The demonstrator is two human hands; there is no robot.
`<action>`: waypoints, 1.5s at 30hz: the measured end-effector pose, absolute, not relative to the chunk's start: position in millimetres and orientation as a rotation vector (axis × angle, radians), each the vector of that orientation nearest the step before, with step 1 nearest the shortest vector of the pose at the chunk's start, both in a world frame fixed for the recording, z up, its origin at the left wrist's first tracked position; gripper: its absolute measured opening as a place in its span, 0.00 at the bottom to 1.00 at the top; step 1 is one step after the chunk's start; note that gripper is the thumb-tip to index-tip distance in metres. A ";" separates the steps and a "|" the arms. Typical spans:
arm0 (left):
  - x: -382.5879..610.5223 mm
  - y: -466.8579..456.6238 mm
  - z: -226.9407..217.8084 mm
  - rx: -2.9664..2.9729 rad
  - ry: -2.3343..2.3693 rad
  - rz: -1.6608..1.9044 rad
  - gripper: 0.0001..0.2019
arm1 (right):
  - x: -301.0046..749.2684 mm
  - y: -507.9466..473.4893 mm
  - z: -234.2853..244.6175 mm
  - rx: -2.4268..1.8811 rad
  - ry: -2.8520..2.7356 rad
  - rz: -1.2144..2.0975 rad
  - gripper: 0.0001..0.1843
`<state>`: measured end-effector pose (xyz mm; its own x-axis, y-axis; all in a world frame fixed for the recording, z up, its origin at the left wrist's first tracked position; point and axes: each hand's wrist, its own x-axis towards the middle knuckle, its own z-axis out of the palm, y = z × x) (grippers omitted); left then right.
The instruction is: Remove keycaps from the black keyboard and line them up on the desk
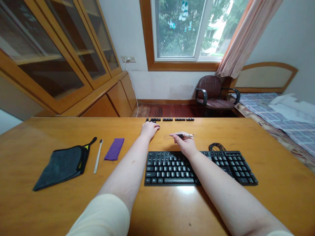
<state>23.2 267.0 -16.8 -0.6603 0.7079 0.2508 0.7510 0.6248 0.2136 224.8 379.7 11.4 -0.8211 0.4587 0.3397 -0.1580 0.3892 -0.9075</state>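
Observation:
My left hand [149, 130] reaches to the far edge of the desk, its fingers closed at the black keycaps [167, 119] lined up there. A small dark keycap shows at its thumb tip; the other fingertips are partly hidden. Above the keyboard's [172, 173] upper rows, my right hand [187, 146] is closed around a keycap puller [181, 135]. Thin wire loops stick out from the puller's left end, and its metal end points right. Small key switches show along the keyboard's top row, while my right forearm covers part of the keys.
A dark grey cloth [62, 165], a white-handled brush [97, 157] and a purple cloth pouch [114, 149] lie on the left of the desk [157, 209]. Coiled black cable [217, 147] sits behind the keyboard. Beyond the desk stands a brown armchair [213, 91].

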 end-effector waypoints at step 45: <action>8.1 271.7 4.7 -1.089 -2.396 -0.693 0.10 | 226.1 371.3 19.9 -0.220 -2.073 1.455 0.12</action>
<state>8.1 271.7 4.7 -0.6068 0.5698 0.5542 0.7777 0.5696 0.2659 226.1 371.3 19.9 -0.8121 0.4518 0.3692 -0.1937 0.3882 -0.9010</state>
